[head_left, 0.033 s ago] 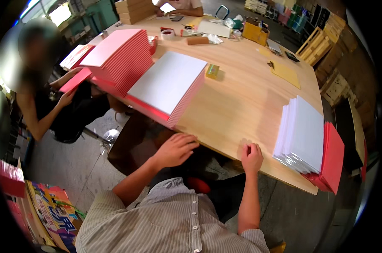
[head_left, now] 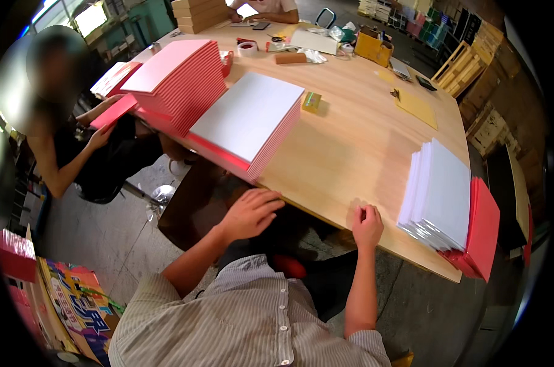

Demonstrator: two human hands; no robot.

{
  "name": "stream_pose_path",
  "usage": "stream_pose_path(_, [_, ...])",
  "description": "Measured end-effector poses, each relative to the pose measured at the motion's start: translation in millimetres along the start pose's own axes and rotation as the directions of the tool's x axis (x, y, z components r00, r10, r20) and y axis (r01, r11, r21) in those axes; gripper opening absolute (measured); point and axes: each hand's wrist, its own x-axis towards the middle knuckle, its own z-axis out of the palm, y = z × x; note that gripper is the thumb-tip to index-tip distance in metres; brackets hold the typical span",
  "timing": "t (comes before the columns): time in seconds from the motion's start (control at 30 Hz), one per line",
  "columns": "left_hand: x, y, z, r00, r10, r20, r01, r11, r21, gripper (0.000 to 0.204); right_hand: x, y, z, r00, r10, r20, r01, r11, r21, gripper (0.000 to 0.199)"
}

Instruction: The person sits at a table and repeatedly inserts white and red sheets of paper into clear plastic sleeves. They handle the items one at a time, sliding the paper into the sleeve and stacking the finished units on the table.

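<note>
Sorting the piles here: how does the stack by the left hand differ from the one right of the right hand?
The grey-topped stack of pink flat pieces lies squared and taller, just beyond the left hand. The white-topped stack of sheets, beside the right hand, is fanned at its edge, lower, and rests on red sheets overhanging the wooden table. Both hold flat rectangular pieces.

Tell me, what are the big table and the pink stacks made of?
The table looks like pale wood, probably plywood: faint grain shows, with a smooth matte top. The pink stacks look like card or paper folders: thin flat layers show along their edges, and the tops are dull, not shiny. The exact material is uncertain.
</note>
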Motion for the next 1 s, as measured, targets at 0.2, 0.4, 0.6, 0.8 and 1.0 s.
stream_pose_path(0.2, [-51, -5, -21, 0.972, -0.149, -0.184, 0.162, 0.985, 0.061, 0.032, -5, 12, 0, 1.0, 0.012, -0.018, -0.011, 0.999, 0.032, 0.022])
stream_pose_path(0.4, [-62, 20, 12, 0.996, -0.083, -0.019, 0.083, 0.996, -0.031, 0.032, 5, 26, -21, 0.964, 0.207, 0.167, -0.253, 0.905, 0.341, 0.017])
stream_pose_path(0.6, [-72, 20, 42, 0.984, -0.035, 0.176, 0.057, 0.991, -0.123, 0.036, 13, -17, -56, 0.991, 0.122, -0.051, -0.07, 0.813, 0.578, 0.018])
stream_pose_path(0.8, [-83, -5, 47, 0.982, -0.102, 0.158, 0.118, 0.988, -0.098, 0.036, 40, -27, -65, 0.995, 0.087, -0.054, -0.043, 0.832, 0.553, 0.017])
stream_pose_path(1.0, [-84, -46, 0, 0.98, -0.198, -0.001, 0.198, 0.98, -0.021, 0.035, 25, 2, -10, 0.979, 0.154, 0.134, -0.203, 0.808, 0.554, 0.022])
